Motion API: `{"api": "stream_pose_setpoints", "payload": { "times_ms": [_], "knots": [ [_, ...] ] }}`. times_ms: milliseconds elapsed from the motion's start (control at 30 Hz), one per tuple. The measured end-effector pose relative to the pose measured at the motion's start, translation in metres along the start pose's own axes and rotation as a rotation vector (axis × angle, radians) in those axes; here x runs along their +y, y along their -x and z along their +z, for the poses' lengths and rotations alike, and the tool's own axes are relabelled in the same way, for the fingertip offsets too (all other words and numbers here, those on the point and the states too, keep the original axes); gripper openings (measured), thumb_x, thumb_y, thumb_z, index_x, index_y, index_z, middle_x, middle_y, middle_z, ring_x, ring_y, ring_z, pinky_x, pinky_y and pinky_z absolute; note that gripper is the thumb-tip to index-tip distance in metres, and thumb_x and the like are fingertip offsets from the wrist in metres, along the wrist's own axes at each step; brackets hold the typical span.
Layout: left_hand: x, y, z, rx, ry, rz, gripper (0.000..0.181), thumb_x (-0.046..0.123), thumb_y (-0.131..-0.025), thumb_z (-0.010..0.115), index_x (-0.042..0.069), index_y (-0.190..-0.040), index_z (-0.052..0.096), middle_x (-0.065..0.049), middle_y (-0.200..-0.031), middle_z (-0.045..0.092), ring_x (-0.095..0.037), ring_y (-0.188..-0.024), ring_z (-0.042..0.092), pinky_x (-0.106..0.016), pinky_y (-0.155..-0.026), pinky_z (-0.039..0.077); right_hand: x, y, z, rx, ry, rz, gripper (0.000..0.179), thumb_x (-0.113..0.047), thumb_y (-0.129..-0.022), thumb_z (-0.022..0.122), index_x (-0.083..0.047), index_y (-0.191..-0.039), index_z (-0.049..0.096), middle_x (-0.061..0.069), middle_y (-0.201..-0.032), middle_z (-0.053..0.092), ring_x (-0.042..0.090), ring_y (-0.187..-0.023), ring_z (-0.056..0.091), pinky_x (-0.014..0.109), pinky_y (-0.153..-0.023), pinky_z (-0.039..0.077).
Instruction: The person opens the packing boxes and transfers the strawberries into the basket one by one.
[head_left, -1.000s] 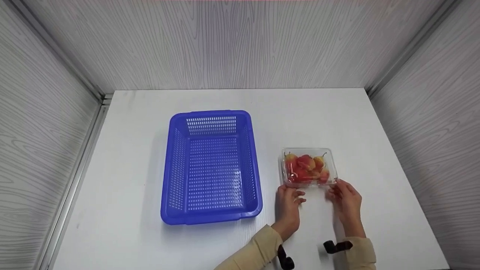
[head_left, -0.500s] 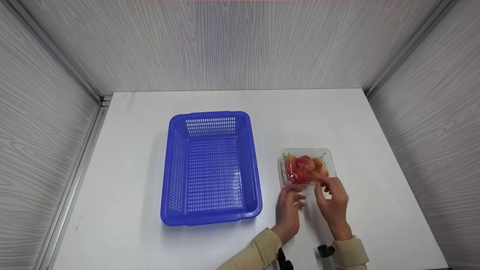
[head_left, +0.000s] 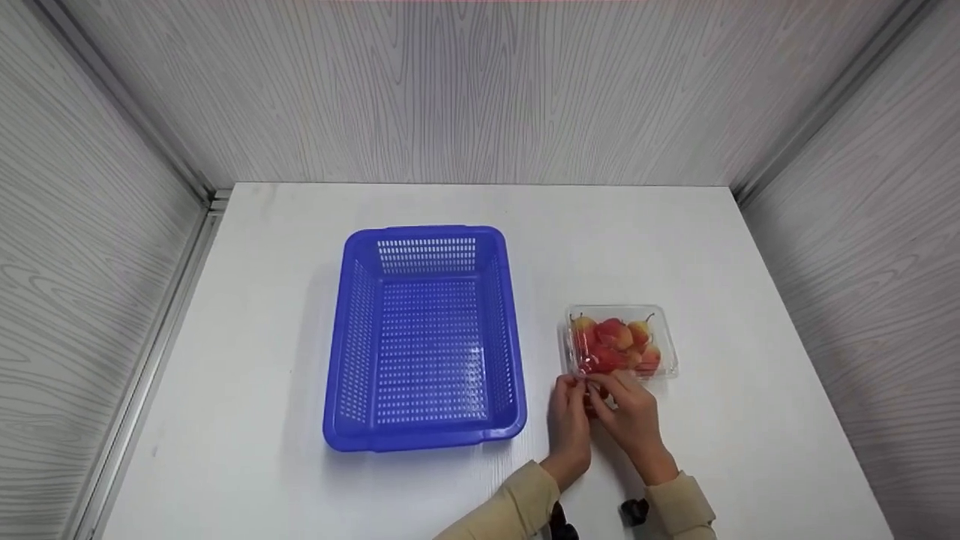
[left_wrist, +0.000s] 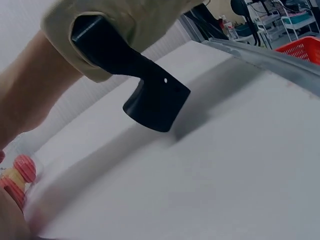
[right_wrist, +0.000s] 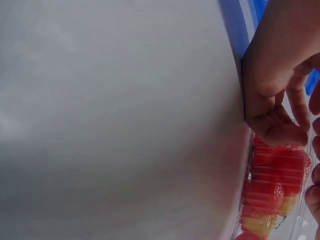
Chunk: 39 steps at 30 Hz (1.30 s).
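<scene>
Clear fruit box (head_left: 666, 341): likely light, slick, dentable; hold by sides. At near-left corner, left hand (head_left: 571, 427), right hand (head_left: 634, 421), fingers (head_left: 615, 384) close together; cannot tell if clamped.

From the head, looking forward and down, well above the clear clamshell fruit box (head_left: 667, 337). From the left wrist, facing low across the white tabletop (left_wrist: 200, 190), near the box. From the right wrist, tilting steeply, close to the box. Sharing box and blue perforated basket (head_left: 420, 436) between head and right wrist.

Right of the basket (head_left: 427, 345), a box (head_left: 663, 330) holds fruit (head_left: 613, 333).
</scene>
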<state>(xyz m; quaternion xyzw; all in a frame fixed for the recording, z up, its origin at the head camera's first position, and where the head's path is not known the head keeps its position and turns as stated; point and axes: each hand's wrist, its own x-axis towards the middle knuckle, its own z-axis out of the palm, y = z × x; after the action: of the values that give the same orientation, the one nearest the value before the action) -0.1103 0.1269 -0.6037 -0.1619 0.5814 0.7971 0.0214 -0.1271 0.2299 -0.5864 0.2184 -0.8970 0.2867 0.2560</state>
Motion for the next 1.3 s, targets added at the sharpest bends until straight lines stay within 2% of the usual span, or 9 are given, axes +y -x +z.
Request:
{"api": "stream_pose_setpoints", "payload": {
  "times_ms": [267, 467, 733, 1000, 1300],
  "knots": [
    [-0.007, -0.004, -0.006, -0.005, -0.022, 0.038, 0.012, 0.02, -0.102, 0.05, 0.013, -0.099, 0.06, 0.002, -0.092, 0.062, -0.013, -0.081, 0.058, -0.029, -0.066, 0.048, 0.0, -0.006, 0.003, 0.01, 0.013, -0.079, 0.026, 0.0, -0.07, 0.086, -0.006, -0.092, 0.074, 0.003, -0.083, 0.065, 0.016, -0.072, 0.059, 0.028, -0.069, 0.054],
    [-0.006, -0.006, -0.007, 0.008, -0.057, 0.059, 0.013, 0.015, -0.102, 0.048, 0.013, -0.098, 0.06, 0.004, -0.09, 0.062, -0.009, -0.08, 0.058, -0.025, -0.066, 0.046, 0.004, -0.01, 0.006, 0.03, 0.033, -0.151, 0.023, -0.002, -0.069, 0.086, -0.005, -0.088, 0.073, 0.002, -0.081, 0.064, 0.014, -0.068, 0.058, 0.028, -0.063, 0.052],
    [-0.004, -0.012, -0.005, 0.006, -0.068, 0.039, 0.013, 0.01, -0.1, 0.049, 0.013, -0.094, 0.06, 0.004, -0.086, 0.061, -0.01, -0.075, 0.058, -0.028, -0.062, 0.047, 0.01, -0.011, 0.008, 0.037, -0.013, -0.172, 0.023, -0.001, -0.07, 0.084, -0.003, -0.089, 0.072, 0.004, -0.078, 0.064, 0.017, -0.067, 0.06, 0.033, -0.061, 0.053],
    [-0.01, -0.017, -0.009, -0.021, -0.099, 0.076, 0.013, 0.014, -0.099, 0.05, 0.017, -0.091, 0.059, 0.005, -0.084, 0.06, -0.012, -0.073, 0.058, -0.027, -0.061, 0.046, 0.012, -0.012, 0.009, 0.013, -0.004, -0.182, 0.015, -0.008, -0.078, 0.078, -0.002, -0.088, 0.069, 0.007, -0.078, 0.062, 0.021, -0.069, 0.06, 0.036, -0.064, 0.054],
    [-0.013, -0.019, -0.01, -0.02, -0.153, 0.126, 0.014, 0.012, -0.098, 0.049, 0.018, -0.091, 0.059, 0.007, -0.083, 0.059, -0.009, -0.075, 0.056, -0.026, -0.063, 0.045, 0.012, -0.014, 0.009, 0.014, 0.012, -0.221, 0.02, -0.003, -0.073, 0.082, -0.002, -0.091, 0.074, 0.007, -0.08, 0.065, 0.021, -0.071, 0.061, 0.036, -0.064, 0.054]
  ]
}}
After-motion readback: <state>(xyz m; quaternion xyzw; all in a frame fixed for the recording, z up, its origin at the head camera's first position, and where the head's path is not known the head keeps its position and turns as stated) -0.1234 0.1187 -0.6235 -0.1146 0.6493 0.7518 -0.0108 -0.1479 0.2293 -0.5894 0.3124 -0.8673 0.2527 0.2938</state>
